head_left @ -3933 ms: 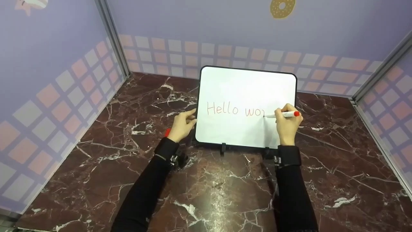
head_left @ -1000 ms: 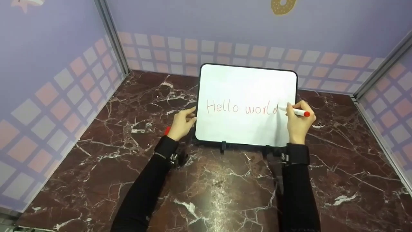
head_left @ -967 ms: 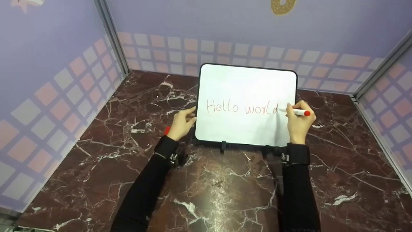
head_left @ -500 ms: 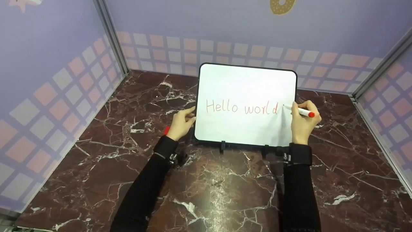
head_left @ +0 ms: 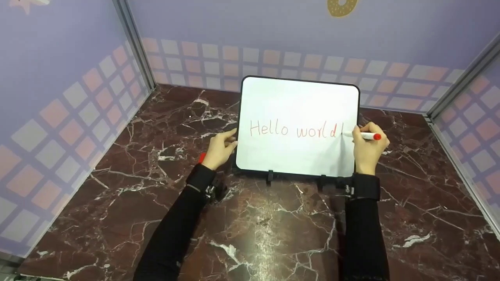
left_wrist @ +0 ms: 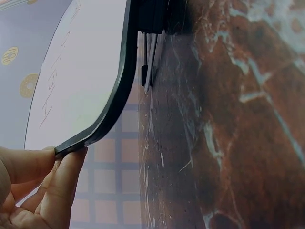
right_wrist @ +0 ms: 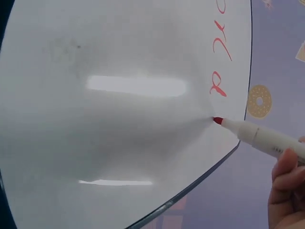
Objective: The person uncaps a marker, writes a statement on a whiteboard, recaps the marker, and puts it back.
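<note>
A whiteboard (head_left: 289,105) with a black frame stands tilted back, with "Hello world" (head_left: 293,130) in thin red handwriting across it. My left hand (head_left: 220,150) pinches the board's left edge; in the left wrist view the thumb (left_wrist: 28,164) lies at the front and fingers come from behind. In my right hand (head_left: 369,148) is a white marker (head_left: 365,135) with a red end. Its red tip (right_wrist: 218,120) meets the board's surface just past the "d" (right_wrist: 218,85). A short upright stroke (head_left: 342,128) shows there in the head view.
Black stand clips (head_left: 270,177) hold the board's lower edge. A small red object (head_left: 202,158) lies mostly hidden behind my left wrist. Dark red marbled tabletop (head_left: 265,234) spreads all around, with purple checked panels (head_left: 297,58) closing the back and sides.
My right hand has moved rightward with the marker. The writing grew from "Hello wor" to "Hello world", and a short stroke now follows the "d". My left hand keeps its place on the edge.
</note>
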`<move>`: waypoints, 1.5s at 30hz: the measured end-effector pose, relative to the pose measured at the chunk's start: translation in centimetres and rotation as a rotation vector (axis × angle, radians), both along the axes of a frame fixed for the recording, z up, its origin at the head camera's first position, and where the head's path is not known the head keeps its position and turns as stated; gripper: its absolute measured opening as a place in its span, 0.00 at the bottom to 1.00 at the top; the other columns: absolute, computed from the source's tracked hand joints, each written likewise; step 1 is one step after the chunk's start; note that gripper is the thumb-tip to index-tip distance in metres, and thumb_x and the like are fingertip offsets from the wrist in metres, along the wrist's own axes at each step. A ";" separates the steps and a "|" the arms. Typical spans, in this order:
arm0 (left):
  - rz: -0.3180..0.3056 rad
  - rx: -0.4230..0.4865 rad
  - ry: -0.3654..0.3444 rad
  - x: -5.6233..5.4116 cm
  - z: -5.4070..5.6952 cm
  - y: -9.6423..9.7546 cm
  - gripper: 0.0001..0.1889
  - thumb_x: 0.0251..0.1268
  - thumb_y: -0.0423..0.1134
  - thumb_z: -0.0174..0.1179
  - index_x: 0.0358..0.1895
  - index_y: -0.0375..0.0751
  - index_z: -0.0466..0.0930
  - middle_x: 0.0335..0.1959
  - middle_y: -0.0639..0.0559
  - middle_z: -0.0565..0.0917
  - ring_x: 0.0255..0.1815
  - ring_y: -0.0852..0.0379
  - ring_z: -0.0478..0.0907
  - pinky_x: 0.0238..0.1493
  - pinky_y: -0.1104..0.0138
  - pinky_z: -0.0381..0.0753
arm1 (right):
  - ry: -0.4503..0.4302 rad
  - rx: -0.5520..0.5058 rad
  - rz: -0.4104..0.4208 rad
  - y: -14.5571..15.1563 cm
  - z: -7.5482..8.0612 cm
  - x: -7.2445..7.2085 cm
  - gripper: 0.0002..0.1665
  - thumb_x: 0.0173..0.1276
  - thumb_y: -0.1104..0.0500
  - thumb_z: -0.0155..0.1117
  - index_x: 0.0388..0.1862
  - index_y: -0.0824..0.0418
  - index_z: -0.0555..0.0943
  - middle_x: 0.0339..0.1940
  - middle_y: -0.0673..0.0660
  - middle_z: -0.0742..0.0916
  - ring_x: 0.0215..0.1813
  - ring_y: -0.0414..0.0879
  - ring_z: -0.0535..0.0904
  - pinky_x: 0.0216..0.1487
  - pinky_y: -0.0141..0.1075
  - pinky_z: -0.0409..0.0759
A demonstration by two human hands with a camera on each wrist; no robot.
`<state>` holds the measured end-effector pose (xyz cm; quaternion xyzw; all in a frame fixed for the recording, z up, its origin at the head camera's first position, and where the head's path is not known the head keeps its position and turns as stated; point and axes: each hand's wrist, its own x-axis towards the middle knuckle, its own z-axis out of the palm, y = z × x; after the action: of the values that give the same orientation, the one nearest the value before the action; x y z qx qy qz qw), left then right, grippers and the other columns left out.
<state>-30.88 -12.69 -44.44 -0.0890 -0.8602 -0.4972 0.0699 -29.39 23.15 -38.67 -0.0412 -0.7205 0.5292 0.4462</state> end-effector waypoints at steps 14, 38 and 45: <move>0.009 0.010 -0.009 -0.3 -0.1 0.1 0.24 0.70 0.27 0.57 0.69 0.33 0.70 0.52 0.29 0.83 0.41 0.38 0.86 0.40 0.62 0.88 | -0.050 0.061 -0.079 2.2 -1.9 -2.2 0.16 0.54 0.75 0.62 0.12 0.72 0.67 0.11 0.38 0.70 0.15 0.29 0.63 0.23 0.27 0.58; 0.189 -0.605 -0.003 0.5 2.8 -3.7 0.28 0.61 0.46 0.69 0.59 0.29 0.79 0.54 0.31 0.82 0.53 0.35 0.82 0.54 0.47 0.83 | 0.163 -0.433 0.243 1.9 1.6 0.2 0.22 0.60 0.75 0.64 0.12 0.61 0.69 0.12 0.52 0.78 0.13 0.41 0.72 0.16 0.27 0.70; 0.224 -0.832 -0.348 0.9 2.9 -5.6 0.40 0.45 0.59 0.76 0.55 0.30 0.79 0.56 0.32 0.81 0.55 0.33 0.80 0.50 0.45 0.84 | 0.160 -0.506 0.290 1.6 1.7 0.3 0.21 0.62 0.75 0.63 0.13 0.62 0.69 0.12 0.53 0.79 0.13 0.41 0.73 0.16 0.27 0.69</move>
<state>-29.97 -18.27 -41.50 0.0686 -0.9899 -0.1068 -0.0638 -29.13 24.72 -37.00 -0.0061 -0.5269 0.7516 0.3968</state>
